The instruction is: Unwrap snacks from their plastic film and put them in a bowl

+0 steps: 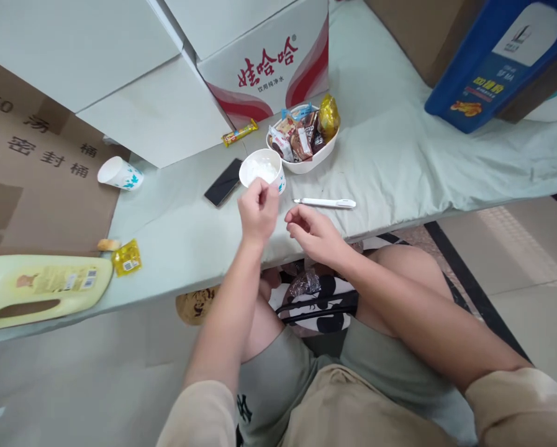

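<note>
My left hand is closed, thumb against curled fingers, just in front of a paper cup and overlapping its near rim in view. Whatever sits inside that fist, if anything, is hidden. White, crumpled-looking contents fill the cup. To the right, my right hand hovers near the table's front edge, fingers loosely bent and thumb apart, with nothing visible in it. A white pen-like utility knife lies just beyond it. Left of the cup rests a dark phone.
Behind the cup are a white bowl of wrapped snacks and a yellow snack bar. A paper cup on its side, yellow wrapper and pale jug lie left. Cartons line the back; a blue jug stands right.
</note>
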The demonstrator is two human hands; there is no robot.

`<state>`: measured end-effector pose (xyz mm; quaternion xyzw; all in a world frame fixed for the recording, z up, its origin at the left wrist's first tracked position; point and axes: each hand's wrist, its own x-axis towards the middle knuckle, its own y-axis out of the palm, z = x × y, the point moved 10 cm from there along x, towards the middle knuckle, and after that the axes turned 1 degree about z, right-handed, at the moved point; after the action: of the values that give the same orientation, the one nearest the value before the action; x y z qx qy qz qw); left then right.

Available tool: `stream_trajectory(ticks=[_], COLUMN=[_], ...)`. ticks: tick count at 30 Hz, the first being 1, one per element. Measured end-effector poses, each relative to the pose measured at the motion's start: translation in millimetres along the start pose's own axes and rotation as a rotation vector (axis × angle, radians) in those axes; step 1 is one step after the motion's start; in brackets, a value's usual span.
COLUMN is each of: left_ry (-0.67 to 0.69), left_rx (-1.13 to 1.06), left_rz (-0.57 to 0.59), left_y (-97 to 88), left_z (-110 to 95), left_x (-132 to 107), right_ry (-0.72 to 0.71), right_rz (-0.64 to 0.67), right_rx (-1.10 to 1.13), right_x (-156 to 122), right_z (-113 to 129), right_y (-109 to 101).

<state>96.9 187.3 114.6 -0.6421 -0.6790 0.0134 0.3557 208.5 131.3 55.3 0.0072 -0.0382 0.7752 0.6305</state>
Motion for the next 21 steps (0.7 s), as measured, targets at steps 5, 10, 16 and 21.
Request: stream_trajectory(ticks=[5,10,16,21], left_ry=[-0.121,-0.127,-0.253,-0.196], left_rx=[-0.260,-0.341,-0.461,-0.406], left_rz=[0.218,0.289,0.157,0.211], left_y=[48.0,43.0,12.3,17.5], left_z=[24.3,34.7,54.0,48.5], left_x=[-43.6,-36.3,-21.7,-22.8], right_ry=[0.098,0.099,-0.028,-0.054], right_rz=[-0.017,-0.183,-0.305,-0.172], right_rx=[0.004,-0.342,-1.023,-1.301], right_x=[2.8,21.9,73.9,103.4], right_z=[-9.7,7.9,19.2,-2.7], right_y=[-27.9,-86.2,-120.5,-106.2])
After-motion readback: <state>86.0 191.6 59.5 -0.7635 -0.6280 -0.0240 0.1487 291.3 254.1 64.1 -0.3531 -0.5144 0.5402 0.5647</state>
